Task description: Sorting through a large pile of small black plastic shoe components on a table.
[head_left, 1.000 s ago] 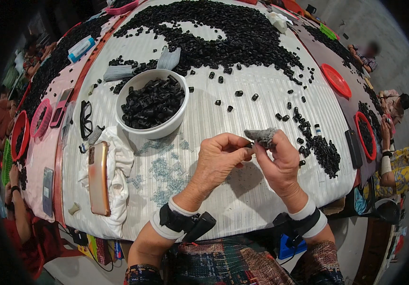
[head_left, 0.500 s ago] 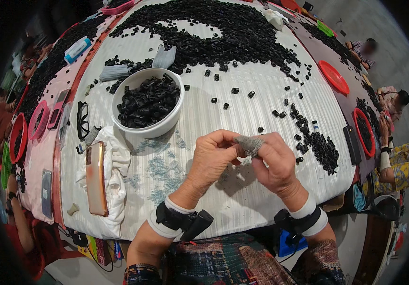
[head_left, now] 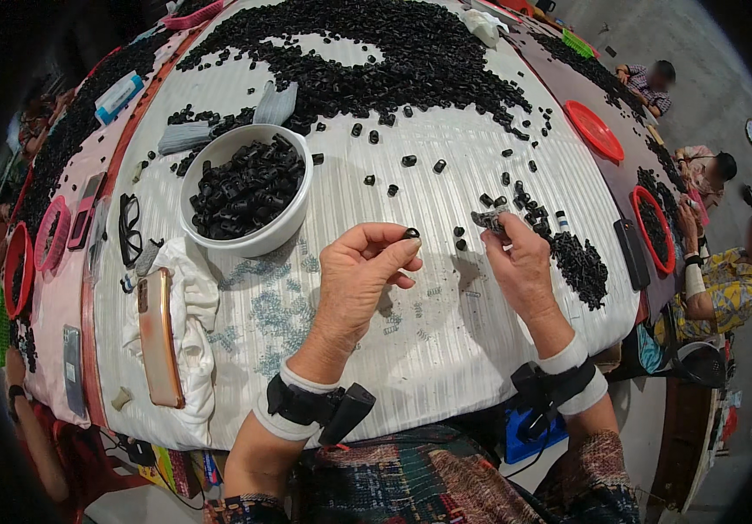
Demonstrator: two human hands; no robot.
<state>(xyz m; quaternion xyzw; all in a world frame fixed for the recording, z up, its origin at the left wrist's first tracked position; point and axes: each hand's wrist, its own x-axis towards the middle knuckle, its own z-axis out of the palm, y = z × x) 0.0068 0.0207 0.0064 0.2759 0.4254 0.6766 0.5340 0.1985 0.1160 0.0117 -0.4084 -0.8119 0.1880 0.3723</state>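
My left hand point(head_left: 354, 278) pinches a small black plastic piece point(head_left: 411, 233) between thumb and forefinger, over the middle of the white-covered table point(head_left: 446, 375). Closed round a crumpled grey piece of cloth point(head_left: 486, 218), my right hand point(head_left: 520, 266) is apart from the left, to its right. Two loose black pieces lie between the hands. Beyond my right hand spreads a pile of small dark parts point(head_left: 581, 269). Small springs point(head_left: 280, 310) are scattered left of my left hand. A white bowl point(head_left: 245, 247) full of black pieces stands farther left.
A large heap of black pieces point(head_left: 358, 70) covers the far table. At left lie glasses point(head_left: 130, 229), a phone point(head_left: 156, 341) and a white cloth point(head_left: 197, 349). Red trays point(head_left: 593, 131) stand on the right-hand table, where other people sit. A black case point(head_left: 631, 253) lies at the right edge.
My hands have drawn apart. The grey cloth, formerly between both hands, has moved right and away with my right hand, and a black piece now shows in my left fingertips.
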